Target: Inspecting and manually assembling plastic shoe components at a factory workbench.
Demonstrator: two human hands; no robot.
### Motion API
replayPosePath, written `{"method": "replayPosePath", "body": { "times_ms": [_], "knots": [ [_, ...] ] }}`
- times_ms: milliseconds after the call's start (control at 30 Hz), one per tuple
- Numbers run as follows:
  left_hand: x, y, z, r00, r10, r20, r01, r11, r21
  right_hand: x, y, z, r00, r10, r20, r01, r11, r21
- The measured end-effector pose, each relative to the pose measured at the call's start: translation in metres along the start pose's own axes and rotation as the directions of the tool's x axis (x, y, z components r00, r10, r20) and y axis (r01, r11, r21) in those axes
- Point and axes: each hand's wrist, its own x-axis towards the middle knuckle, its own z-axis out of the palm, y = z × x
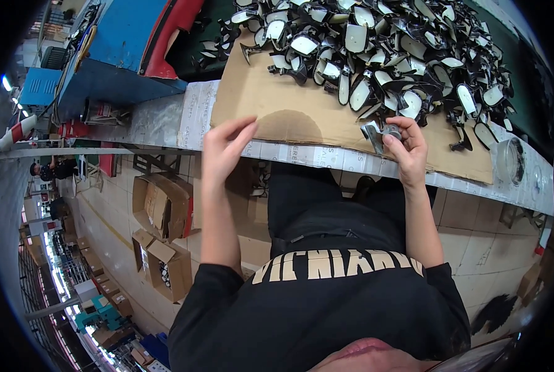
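- Pale tiled floor (pixel 466 242), crossed on the left by a yellow line (pixel 107 224)
- Workbench (pixel 159 121) with a pale, paper-covered edge
- Blue metal housing (pixel 119 40) at upper left
- Two open cardboard cartons (pixel 181 273) standing on the tiles
- Teal machines (pixel 106 313) farther off
- Bright strip lights (pixel 57 279) in rows, far left

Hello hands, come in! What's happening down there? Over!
Left hand nothing in it, by the cardboard. Right hand pinching a small shiny piece. Pile of black-and-white shoe-like pieces close beyond the right fingers. Over.
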Motion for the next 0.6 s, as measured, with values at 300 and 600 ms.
{"method": "replayPosePath", "body": {
  "times_ms": [300,600],
  "knots": [
    [0.105,-0.008,0.108,0.965,-0.144,-0.217,0.155,0.987,0.032,-0.005,0.003,-0.008,1.0,0.012,0.026,-0.013,0.999,0.032],
    [0.003,0.024,0.102,0.995,0.002,0.1,0.061,0.778,-0.625,-0.013,-0.024,0.021,0.992,0.104,0.066,-0.113,0.981,0.156]
  ]
}}
